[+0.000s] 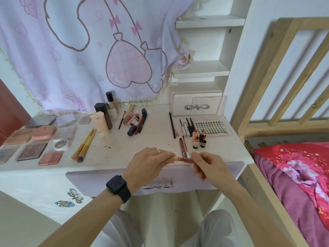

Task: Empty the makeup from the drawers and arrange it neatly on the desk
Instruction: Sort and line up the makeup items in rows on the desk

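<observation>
Over the front edge of the white desk (124, 150), my left hand (147, 163) grips the beige end of a small lip-colour tube (179, 159). My right hand (208, 164) pinches the tube's dark red end. Just behind the tube lie two slim red lip pens (183, 147). Small red bottles (199, 139) stand to their right. The lilac front drawer (106, 182) below my hands is closed, and so is the small white drawer (196, 106) at the back right.
Palettes and compacts (32, 145) fill the desk's left side, with brushes (85, 143), bottles (103, 118) and lipsticks (135, 122) in the middle. Eyeliners (187, 127) and a clear lash tray (211, 127) lie at the right. A wooden bed frame (284, 86) stands close on the right.
</observation>
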`<act>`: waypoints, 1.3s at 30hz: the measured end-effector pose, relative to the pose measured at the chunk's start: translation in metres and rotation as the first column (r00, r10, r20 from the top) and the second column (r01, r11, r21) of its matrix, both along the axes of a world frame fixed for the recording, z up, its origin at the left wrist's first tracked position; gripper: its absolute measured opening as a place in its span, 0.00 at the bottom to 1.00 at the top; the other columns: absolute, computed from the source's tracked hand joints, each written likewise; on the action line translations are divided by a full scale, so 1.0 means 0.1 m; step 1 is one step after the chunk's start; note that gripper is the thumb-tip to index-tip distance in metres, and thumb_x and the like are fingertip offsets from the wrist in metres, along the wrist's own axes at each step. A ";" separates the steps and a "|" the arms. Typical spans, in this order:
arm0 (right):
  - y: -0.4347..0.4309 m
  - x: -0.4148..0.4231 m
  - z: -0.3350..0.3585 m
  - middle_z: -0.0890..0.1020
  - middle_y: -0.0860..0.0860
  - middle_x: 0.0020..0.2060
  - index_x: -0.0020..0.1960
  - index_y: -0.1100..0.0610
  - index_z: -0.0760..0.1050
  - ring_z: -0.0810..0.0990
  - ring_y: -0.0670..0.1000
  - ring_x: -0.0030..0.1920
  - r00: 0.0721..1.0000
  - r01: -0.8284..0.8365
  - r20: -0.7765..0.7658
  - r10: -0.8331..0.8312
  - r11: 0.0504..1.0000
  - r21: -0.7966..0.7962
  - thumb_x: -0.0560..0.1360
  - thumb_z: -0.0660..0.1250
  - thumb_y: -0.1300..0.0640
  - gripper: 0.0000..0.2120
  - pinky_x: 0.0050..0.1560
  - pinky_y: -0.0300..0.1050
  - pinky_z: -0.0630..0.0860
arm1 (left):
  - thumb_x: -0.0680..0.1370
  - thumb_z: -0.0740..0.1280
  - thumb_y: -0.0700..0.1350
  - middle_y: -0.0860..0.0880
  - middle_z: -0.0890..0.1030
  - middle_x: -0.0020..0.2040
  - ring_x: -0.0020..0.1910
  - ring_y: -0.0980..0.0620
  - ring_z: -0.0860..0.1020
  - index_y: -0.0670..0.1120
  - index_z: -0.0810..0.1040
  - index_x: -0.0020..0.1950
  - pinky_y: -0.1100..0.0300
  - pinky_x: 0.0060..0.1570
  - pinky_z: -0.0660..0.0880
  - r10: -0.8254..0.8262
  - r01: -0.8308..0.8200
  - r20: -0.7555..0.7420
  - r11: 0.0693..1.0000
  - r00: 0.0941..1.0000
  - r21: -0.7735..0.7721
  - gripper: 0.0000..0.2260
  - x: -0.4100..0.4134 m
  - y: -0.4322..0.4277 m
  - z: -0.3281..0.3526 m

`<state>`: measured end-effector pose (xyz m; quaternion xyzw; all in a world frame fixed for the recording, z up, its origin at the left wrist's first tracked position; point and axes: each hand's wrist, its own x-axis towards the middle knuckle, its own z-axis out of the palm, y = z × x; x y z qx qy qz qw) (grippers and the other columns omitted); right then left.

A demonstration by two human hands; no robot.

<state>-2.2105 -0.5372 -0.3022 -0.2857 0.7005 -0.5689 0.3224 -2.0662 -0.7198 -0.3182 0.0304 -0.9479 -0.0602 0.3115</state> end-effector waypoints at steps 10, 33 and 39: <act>0.15 -0.09 -0.02 0.84 0.36 0.47 0.57 0.43 0.81 0.81 0.44 0.43 0.927 -0.040 -0.372 0.052 0.998 0.040 0.80 0.68 0.54 0.09 0.50 0.38 0.78 | 0.79 0.49 0.69 0.58 0.84 0.48 0.43 0.55 0.79 0.54 0.82 0.60 0.55 0.42 0.78 0.049 -0.094 0.154 0.949 0.987 0.301 0.29 0.02 -0.01 0.15; 0.27 -0.16 0.06 0.86 0.41 0.47 0.53 0.46 0.83 0.82 0.42 0.49 0.947 0.076 -0.299 -0.115 0.987 -0.138 0.78 0.71 0.59 0.09 0.53 0.32 0.75 | 0.79 0.66 0.55 0.65 0.81 0.44 0.43 0.57 0.78 0.57 0.84 0.58 0.68 0.42 0.71 0.003 -0.086 0.148 0.825 0.989 0.558 0.10 -0.04 -0.03 0.28; 0.27 -0.19 0.04 0.85 0.41 0.47 0.54 0.47 0.84 0.82 0.43 0.51 0.936 0.076 -0.335 -0.106 0.992 -0.102 0.78 0.70 0.58 0.08 0.53 0.32 0.75 | 0.79 0.68 0.53 0.66 0.82 0.46 0.44 0.57 0.79 0.57 0.84 0.57 0.69 0.43 0.72 0.018 -0.092 0.134 0.811 0.991 0.577 0.08 0.01 -0.06 0.27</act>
